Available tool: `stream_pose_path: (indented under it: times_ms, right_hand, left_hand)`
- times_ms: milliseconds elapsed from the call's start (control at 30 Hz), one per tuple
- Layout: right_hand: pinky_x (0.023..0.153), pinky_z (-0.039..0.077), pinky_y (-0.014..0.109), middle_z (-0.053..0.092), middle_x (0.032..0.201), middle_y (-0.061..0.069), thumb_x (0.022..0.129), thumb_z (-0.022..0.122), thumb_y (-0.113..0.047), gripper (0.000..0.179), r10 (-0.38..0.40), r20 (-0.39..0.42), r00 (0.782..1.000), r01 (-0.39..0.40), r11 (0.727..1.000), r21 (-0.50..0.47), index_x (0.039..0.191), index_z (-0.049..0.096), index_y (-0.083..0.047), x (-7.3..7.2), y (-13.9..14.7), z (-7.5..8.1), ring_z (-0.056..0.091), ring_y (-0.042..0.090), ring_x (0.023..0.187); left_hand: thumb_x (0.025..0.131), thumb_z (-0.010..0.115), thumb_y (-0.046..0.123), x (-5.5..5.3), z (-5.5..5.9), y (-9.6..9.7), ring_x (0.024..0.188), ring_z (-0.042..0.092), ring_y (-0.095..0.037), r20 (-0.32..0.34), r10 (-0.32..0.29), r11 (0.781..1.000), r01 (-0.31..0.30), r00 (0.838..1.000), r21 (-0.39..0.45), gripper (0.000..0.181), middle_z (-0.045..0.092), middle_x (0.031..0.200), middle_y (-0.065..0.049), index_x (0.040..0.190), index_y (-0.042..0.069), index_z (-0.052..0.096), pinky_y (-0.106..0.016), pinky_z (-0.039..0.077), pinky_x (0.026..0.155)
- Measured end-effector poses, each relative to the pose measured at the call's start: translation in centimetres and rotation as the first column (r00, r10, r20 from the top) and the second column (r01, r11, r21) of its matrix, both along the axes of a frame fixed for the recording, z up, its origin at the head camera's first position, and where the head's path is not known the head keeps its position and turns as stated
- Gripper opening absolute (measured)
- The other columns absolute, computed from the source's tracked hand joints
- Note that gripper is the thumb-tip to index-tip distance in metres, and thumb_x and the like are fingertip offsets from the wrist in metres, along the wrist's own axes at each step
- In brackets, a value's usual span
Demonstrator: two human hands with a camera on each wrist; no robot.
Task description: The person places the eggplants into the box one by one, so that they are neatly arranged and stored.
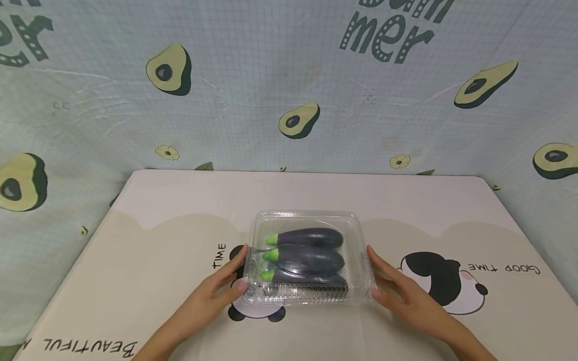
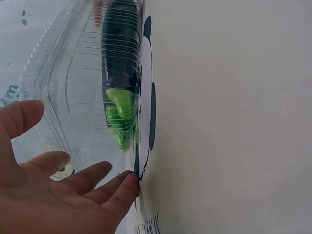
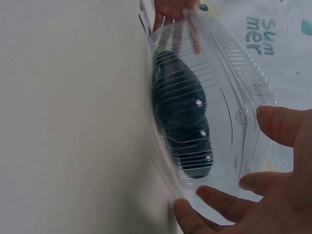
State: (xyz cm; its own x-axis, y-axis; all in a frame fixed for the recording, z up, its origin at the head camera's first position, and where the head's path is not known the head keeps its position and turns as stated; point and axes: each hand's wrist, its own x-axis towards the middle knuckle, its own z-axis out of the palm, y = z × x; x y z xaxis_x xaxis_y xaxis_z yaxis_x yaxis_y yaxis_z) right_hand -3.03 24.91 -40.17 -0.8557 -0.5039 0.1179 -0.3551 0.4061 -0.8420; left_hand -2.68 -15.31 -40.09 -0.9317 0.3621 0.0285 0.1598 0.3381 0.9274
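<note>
A clear plastic clamshell box (image 1: 358, 250) stands on the table in front of me with its lid down. Inside lie three dark purple eggplants, a back one (image 1: 311, 237), a middle one (image 1: 311, 257) and a front one (image 1: 311, 279), their green stem ends towards the left. My left hand (image 1: 214, 292) is at the box's left side. In the left wrist view its fingers are spread, the thumb right at the rim. At the opposite side is my right hand (image 1: 404, 298); the right wrist view shows its thumb by the rim and its other fingers extended low beside the wall.
The pale table cover (image 1: 171, 260) carries printed animals and lettering, including a black-and-white dog (image 1: 442, 283) right of the box. A cloth backdrop (image 1: 244, 65) with avocado prints hangs behind the table and down both sides.
</note>
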Motion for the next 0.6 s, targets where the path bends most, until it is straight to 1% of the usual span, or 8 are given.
stream_pose_path:
  times_ms: [100,167,267,333,367,433,500,600]
  right_hand:
    - [0.094,0.045,0.023,0.045,0.139,0.011,0.094,0.058,-0.004,0.074,0.020,-0.007,1.000,-0.020,1.000,-0.009,0.154,0.017,-0.015,0.08,-0.04,0.13,0.051,0.012,0.120]
    - [0.085,0.049,0.024,0.056,0.119,0.010,0.094,0.058,-0.002,0.075,0.048,0.018,0.999,-0.047,0.998,-0.043,0.154,0.015,-0.012,0.08,-0.09,0.25,0.057,0.013,0.104]
    - [0.070,0.050,0.028,0.060,0.090,0.012,0.096,0.053,0.001,0.075,0.129,0.116,0.985,-0.112,0.983,-0.147,0.155,0.009,-0.012,0.04,-0.13,0.34,0.059,0.018,0.079]
    - [0.064,0.049,0.033,0.058,0.078,0.015,0.097,0.049,0.003,0.075,0.189,0.191,0.963,-0.144,0.963,-0.229,0.155,0.003,-0.014,0.04,-0.14,0.39,0.057,0.022,0.068]
    - [0.062,0.049,0.034,0.059,0.075,0.016,0.098,0.047,0.003,0.075,0.207,0.223,0.953,-0.148,0.955,-0.256,0.155,0.001,-0.015,0.06,-0.16,0.41,0.056,0.022,0.065]
    - [0.059,0.049,0.035,0.058,0.071,0.017,0.098,0.044,0.004,0.075,0.235,0.252,0.939,-0.156,0.941,-0.299,0.155,-0.001,-0.015,0.11,-0.22,0.42,0.055,0.024,0.061]
    - [0.056,0.050,0.036,0.058,0.070,0.017,0.099,0.044,0.005,0.075,0.243,0.266,0.933,-0.152,0.935,-0.320,0.155,-0.002,-0.016,0.18,-0.29,0.46,0.054,0.025,0.059]
    - [0.056,0.050,0.035,0.058,0.069,0.018,0.099,0.044,0.005,0.076,0.239,0.282,0.929,-0.138,0.933,-0.334,0.155,-0.002,-0.017,0.30,-0.41,0.55,0.054,0.025,0.058]
  left_hand:
    - [0.095,0.060,0.018,-0.03,-0.10,-0.04,0.130,0.041,-0.025,-0.018,-0.021,1.000,0.022,1.000,0.013,0.065,0.041,0.146,-0.013,0.152,0.022,0.028,-0.042,0.041,0.101]
    - [0.095,0.060,0.016,-0.04,-0.08,-0.02,0.120,0.049,-0.022,-0.030,-0.045,0.999,0.046,0.999,0.029,0.067,0.048,0.136,-0.015,0.152,0.020,0.026,-0.033,0.046,0.094]
    - [0.096,0.057,0.012,0.00,-0.04,0.04,0.095,0.058,-0.022,0.010,-0.089,0.993,0.088,0.996,0.081,0.069,0.056,0.114,-0.017,0.154,0.017,0.020,-0.029,0.051,0.079]
    - [0.097,0.055,0.010,0.09,0.01,0.13,0.079,0.061,-0.024,0.044,-0.125,0.984,0.118,0.991,0.134,0.071,0.058,0.098,-0.017,0.155,0.017,0.014,-0.029,0.052,0.069]
    - [0.098,0.053,0.009,0.16,0.02,0.20,0.073,0.061,-0.025,0.059,-0.143,0.977,0.131,0.988,0.166,0.072,0.058,0.091,-0.018,0.155,0.016,0.010,-0.030,0.052,0.064]
    - [0.099,0.050,0.007,0.34,0.02,0.37,0.062,0.060,-0.029,0.098,-0.165,0.963,0.139,0.981,0.233,0.072,0.057,0.080,-0.020,0.155,0.016,0.006,-0.033,0.053,0.058]
    - [0.100,0.049,0.008,0.58,-0.01,0.60,0.055,0.058,-0.028,0.128,-0.160,0.956,0.122,0.979,0.265,0.071,0.056,0.075,-0.020,0.155,0.014,0.005,-0.033,0.052,0.053]
    - [0.100,0.048,0.009,0.89,-0.03,0.93,0.049,0.053,-0.023,0.168,-0.138,0.955,0.086,0.976,0.283,0.067,0.056,0.071,-0.016,0.153,0.007,0.007,-0.033,0.050,0.049]
